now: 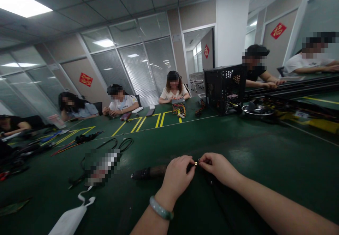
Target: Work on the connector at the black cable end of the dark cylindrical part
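Observation:
My left hand (179,171), with a green bangle on its wrist, pinches a small brass-coloured piece with a dark centre (196,163) between thumb and fingertips. Just to the right, my right hand (218,167) is closed in a pinch close to that piece; whatever sits in its fingertips is too small to name. Behind my left hand lies an electric screwdriver (149,172), its dark tip pointing left and its other end hidden by the hand. Both hands are just above the green table mat (233,206).
A black computer case (225,90) and a metal bowl (258,110) stand at the back right. Cables (79,139) and a blurred-out object (103,168) lie left, with a white strapped item (69,219) in front. Several people sit around the table; one faces a power supply (179,102).

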Motion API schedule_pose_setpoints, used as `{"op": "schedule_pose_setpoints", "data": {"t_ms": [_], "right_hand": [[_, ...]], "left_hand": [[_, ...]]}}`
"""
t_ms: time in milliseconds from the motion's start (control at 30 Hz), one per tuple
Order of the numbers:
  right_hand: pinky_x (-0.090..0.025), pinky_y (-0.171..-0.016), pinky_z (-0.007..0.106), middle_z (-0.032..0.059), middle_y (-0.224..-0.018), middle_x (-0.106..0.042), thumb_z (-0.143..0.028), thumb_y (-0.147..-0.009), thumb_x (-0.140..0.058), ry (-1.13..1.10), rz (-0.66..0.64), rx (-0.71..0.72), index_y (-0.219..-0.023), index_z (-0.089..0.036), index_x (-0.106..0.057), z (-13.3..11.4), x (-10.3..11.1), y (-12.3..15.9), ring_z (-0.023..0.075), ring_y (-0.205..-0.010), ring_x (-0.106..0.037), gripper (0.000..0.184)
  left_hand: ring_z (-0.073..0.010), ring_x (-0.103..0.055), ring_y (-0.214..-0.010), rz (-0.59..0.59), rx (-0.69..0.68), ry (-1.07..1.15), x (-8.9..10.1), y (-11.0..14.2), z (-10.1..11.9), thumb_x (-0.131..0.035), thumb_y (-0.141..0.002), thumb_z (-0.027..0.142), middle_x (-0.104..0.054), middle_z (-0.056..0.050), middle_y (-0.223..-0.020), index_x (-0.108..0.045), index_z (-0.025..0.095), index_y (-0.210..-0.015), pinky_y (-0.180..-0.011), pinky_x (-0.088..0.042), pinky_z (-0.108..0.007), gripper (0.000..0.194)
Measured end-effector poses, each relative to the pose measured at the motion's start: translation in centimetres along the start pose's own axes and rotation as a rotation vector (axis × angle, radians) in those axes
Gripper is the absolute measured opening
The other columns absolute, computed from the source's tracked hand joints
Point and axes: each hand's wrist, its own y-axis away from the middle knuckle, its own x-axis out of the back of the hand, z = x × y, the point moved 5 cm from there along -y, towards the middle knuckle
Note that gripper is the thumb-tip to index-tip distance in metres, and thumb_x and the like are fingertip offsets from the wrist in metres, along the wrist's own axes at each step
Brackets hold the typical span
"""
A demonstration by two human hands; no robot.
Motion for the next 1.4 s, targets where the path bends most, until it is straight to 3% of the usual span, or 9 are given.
{"op": "schedule_pose_setpoints", "data": {"t_ms": [267, 433, 633, 1167, 1400], "right_hand": [[-0.044, -0.066, 0.025, 0.001, -0.086, -0.07, -0.027, -0.086, -0.059, 0.093, 0.006, 0.055, -0.089, -0.022, -0.07, -0.6, 0.3, 0.1, 0.017, -0.077, -0.063, 0.013], [-0.043, -0.064, 0.024, 0.0011, -0.083, -0.069, -0.025, -0.084, -0.059, 0.162, 0.013, 0.073, -0.086, -0.022, -0.07, -0.8, 0.1, 0.2, 0.0169, -0.075, -0.062, 0.012], [-0.044, -0.067, 0.024, 0.0, -0.086, -0.071, -0.028, -0.086, -0.059, 0.073, -0.037, 0.056, -0.089, -0.022, -0.071, -0.9, -0.5, 0.1, 0.0167, -0.077, -0.064, 0.014], [-0.045, -0.068, 0.025, -0.0003, -0.086, -0.072, -0.027, -0.086, -0.059, 0.044, -0.03, 0.031, -0.09, -0.023, -0.071, -0.3, -0.4, 0.1, 0.0169, -0.078, -0.065, 0.013], [-0.044, -0.065, 0.024, -0.0004, -0.081, -0.071, -0.025, -0.084, -0.061, 0.069, -0.002, 0.039, -0.085, -0.021, -0.07, -0.4, -0.3, 0.0, 0.0162, -0.074, -0.064, 0.01]], "left_hand": [[-0.02, -0.061, -0.092, 0.007, 0.049, -0.001, 0.1, -0.1, 0.0, -0.06, -0.086, 0.024, -0.065, 0.001, -0.098, -0.062, 0.025, -0.097, -0.083, -0.048, -0.035, 0.011], [-0.02, -0.061, -0.091, 0.007, 0.033, 0.006, 0.0, -0.2, -0.1, -0.062, -0.085, 0.023, -0.066, 0.001, -0.097, -0.062, 0.025, -0.094, -0.085, -0.047, -0.036, 0.01], [-0.0205, -0.06, -0.099, -0.006, 0.006, 0.016, -0.1, -0.2, -0.2, -0.063, -0.083, 0.019, -0.066, 0.002, -0.104, -0.062, 0.027, -0.095, -0.092, -0.045, -0.038, 0.015], [-0.0192, -0.06, -0.094, -0.061, -0.02, -0.038, 0.4, -0.1, 0.7, -0.053, -0.09, 0.021, -0.065, 0.0, -0.101, -0.061, 0.024, -0.096, -0.087, -0.047, -0.035, 0.011], [-0.0205, -0.059, -0.097, -0.046, -0.044, -0.082, 0.1, -0.3, 0.8, -0.059, -0.084, 0.015, -0.065, 0.0, -0.102, -0.061, 0.025, -0.095, -0.089, -0.045, -0.036, 0.015]]}}
